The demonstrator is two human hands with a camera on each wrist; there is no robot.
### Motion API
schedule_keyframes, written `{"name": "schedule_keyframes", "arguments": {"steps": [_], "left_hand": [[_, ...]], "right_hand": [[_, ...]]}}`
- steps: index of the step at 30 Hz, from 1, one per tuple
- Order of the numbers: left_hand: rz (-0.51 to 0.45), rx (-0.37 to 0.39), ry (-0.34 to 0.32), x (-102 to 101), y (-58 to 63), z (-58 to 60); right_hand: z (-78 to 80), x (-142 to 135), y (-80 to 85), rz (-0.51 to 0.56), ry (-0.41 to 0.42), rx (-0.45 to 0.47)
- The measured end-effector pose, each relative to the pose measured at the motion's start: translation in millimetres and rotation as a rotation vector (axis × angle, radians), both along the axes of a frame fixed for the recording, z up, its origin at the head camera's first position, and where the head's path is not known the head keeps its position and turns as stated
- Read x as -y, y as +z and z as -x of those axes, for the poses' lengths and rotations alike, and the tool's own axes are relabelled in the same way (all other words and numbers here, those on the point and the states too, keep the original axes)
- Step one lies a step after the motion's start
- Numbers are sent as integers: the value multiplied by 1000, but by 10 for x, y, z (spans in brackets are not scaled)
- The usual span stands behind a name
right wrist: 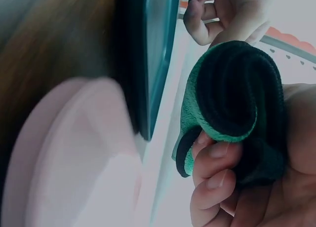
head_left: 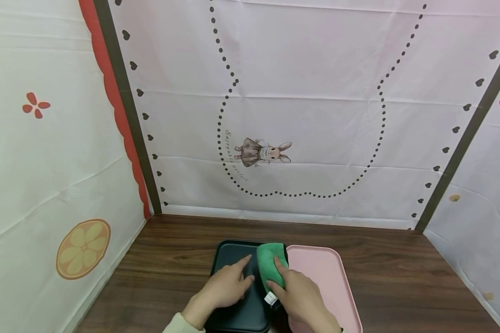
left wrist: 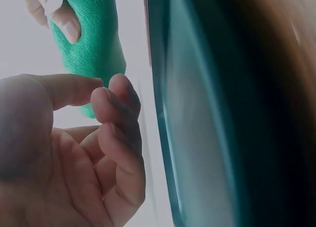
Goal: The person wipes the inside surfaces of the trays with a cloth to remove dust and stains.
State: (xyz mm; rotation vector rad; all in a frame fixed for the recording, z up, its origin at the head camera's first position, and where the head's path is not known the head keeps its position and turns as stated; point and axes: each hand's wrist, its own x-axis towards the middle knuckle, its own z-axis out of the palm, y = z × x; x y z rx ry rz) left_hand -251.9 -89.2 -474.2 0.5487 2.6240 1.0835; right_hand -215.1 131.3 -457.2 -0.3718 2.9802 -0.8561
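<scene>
A folded green towel [head_left: 270, 263] with a dark inner side and a white tag [head_left: 271, 298] is gripped by my right hand [head_left: 301, 295], thumb on one side and fingers on the other. In the right wrist view the towel's rolled dark end [right wrist: 229, 91] faces the camera, held off the trays. My left hand [head_left: 227, 284] hovers over the dark green tray [head_left: 237, 317], its fingers loosely bent with nothing between them. From the left wrist view, the left fingertips [left wrist: 106, 106] are close to the towel; whether they touch it I cannot tell.
A pink tray [head_left: 331, 273] lies beside the dark one, on its right, partly under my right forearm. Both are on a brown wooden table [head_left: 171, 259]. White printed cloth walls [head_left: 316, 138] stand behind and on both sides.
</scene>
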Motion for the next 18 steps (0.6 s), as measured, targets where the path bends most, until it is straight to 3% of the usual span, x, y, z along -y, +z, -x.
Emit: {"name": "schedule_keyframes", "arguments": {"steps": [18], "left_hand": [[-113, 109, -70, -417, -6, -114]], "right_hand": [[-32, -415, -47, -65, -132, 78]]}}
